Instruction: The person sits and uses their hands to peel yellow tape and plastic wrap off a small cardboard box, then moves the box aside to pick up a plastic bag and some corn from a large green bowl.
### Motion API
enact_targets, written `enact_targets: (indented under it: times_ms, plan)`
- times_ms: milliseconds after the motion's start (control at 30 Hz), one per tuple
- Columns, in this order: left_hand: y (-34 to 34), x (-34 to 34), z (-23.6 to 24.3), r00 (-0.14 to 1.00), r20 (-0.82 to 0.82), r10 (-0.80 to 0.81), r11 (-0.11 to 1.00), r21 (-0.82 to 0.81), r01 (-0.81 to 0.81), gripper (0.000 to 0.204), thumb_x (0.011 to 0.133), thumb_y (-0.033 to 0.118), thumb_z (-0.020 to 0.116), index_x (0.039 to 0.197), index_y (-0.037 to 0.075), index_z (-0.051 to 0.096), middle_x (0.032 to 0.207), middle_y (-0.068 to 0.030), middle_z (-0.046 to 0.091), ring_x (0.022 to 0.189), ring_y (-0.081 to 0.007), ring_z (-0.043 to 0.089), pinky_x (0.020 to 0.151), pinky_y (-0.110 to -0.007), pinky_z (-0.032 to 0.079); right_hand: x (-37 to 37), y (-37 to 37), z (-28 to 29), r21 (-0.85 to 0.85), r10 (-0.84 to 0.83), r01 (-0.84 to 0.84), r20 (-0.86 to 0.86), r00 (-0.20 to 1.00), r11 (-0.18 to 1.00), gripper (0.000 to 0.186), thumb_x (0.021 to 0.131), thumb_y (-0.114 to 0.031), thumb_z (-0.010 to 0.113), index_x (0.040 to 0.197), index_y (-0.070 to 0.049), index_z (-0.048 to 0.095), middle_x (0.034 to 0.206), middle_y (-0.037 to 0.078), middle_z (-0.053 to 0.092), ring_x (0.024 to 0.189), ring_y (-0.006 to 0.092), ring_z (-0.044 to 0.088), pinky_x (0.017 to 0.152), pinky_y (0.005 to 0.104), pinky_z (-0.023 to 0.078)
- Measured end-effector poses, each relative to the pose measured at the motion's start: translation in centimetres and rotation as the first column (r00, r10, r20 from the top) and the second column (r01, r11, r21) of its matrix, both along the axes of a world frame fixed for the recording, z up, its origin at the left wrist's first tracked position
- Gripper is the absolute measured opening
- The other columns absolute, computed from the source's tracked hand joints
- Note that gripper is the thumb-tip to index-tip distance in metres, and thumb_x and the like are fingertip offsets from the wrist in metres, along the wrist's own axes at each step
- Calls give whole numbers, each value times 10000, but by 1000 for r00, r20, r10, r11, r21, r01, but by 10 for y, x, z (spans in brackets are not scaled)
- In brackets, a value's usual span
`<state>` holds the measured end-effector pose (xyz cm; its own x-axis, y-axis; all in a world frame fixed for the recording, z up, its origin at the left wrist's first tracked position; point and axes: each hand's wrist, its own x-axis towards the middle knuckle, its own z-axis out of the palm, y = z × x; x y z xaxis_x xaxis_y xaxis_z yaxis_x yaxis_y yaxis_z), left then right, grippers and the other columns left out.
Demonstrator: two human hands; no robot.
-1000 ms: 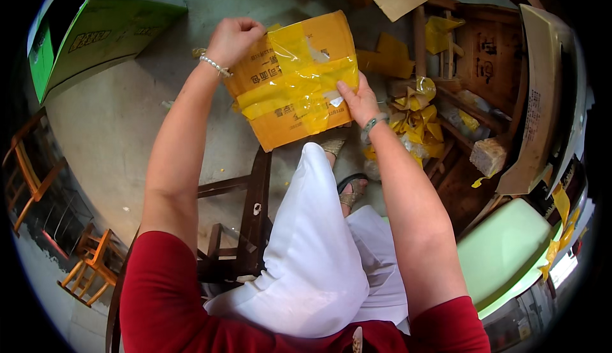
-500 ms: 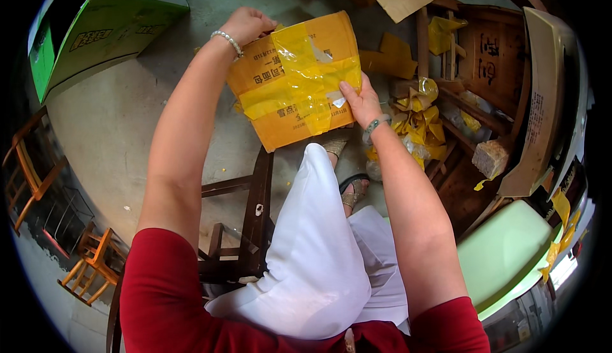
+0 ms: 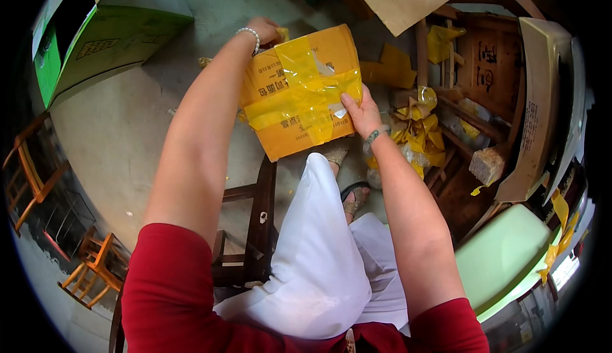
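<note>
A flat cardboard piece [image 3: 271, 112], printed with dark characters, is held tilted above my knees. Wide bands of glossy yellow tape [image 3: 299, 66] cross its face, torn in places. My right hand [image 3: 363, 112] grips its right edge, thumb on the front and fingers behind. At the top left edge, my left hand [image 3: 265, 31] has its fingers curled around a bit of yellow tape [image 3: 283, 33]; the fingertips are partly hidden. Another scrap of tape shows beyond my left forearm.
Crumpled yellow tape [image 3: 421, 133] lies to the right, beside a wooden frame [image 3: 491, 66]. A green carton [image 3: 115, 40] stands far left, small wooden chairs [image 3: 99, 267] at left. A pale green tub [image 3: 503, 254] is near right; a dark wooden stool [image 3: 261, 225] stands by my leg.
My left hand has shifted right and slightly nearer along the cardboard's top edge. The cardboard has moved a little right and nearer, with my right hand still gripping it.
</note>
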<state>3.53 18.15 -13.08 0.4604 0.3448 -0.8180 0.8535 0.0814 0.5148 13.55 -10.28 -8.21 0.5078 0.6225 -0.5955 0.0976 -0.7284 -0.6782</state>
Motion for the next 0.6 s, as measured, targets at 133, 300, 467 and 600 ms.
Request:
enact_targets:
  times_ms: [133,300,467,600]
  plan:
    - [4,-15,-11,927,90,365,929,38,-369,279,734,83,672,990,-8,609,832,-92,634,652,-122,587,583,-227,481,-1,2,3,4,-7,7,-11,1000,1000,601,802,-386,559,1286,-97,350,1085,183,571,1031,319,530,873,344,402]
    - [0,-13,-16,847,204,491,845,123,-520,234,704,109,696,909,3,656,779,-77,645,593,-125,568,569,-250,470,0,0,1,3,-23,24,-20,1000,1000,595,802,-382,562,1281,-95,357,1085,175,573,1029,311,533,872,340,402]
    - [2,-15,-15,931,195,310,883,303,-357,253,712,157,696,911,5,655,799,-64,651,615,-124,573,588,-256,471,-2,0,-6,28,-39,40,-52,998,999,581,803,-369,569,1274,-97,367,1084,170,575,1023,308,537,870,339,404]
    - [7,-13,9,965,105,242,956,144,-256,253,811,189,614,995,15,626,850,-65,639,714,-134,588,682,-258,487,-3,1,-1,34,-37,39,-47,998,999,563,806,-346,575,1269,-99,372,1079,170,578,1015,307,541,863,340,409]
